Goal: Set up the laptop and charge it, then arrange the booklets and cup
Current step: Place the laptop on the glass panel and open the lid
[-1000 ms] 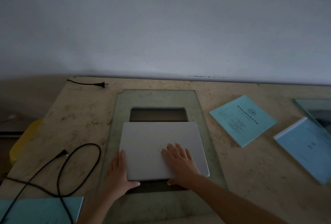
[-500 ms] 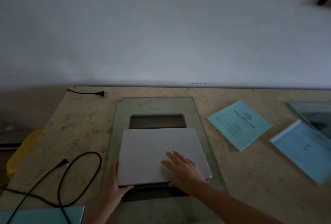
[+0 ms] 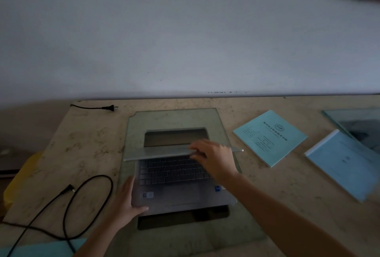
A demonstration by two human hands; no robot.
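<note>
A silver laptop [image 3: 176, 193] lies on a glass pane [image 3: 174, 119] in the middle of the table, its lid raised about halfway so the keyboard shows. My right hand [image 3: 213, 158] grips the lid's front edge. My left hand [image 3: 125, 201] holds the base at its front left corner. A black charger cable [image 3: 90, 182] loops on the table to the left, its plug tip free. Two light blue booklets lie to the right, one nearer the laptop [image 3: 270, 137], one further right [image 3: 347, 162]. A third booklet [image 3: 41, 249] shows at the bottom left. No cup is in view.
A black mains plug [image 3: 109, 108] with a short cord lies at the back left near the wall. Another glass pane [image 3: 357, 125] sits at the far right. A yellow object [image 3: 22, 176] stands beyond the table's left edge.
The laptop lid, flat and shut a second ago, has been lifted by my right hand, which moved from the lid's top to its edge. My left hand stayed on the base.
</note>
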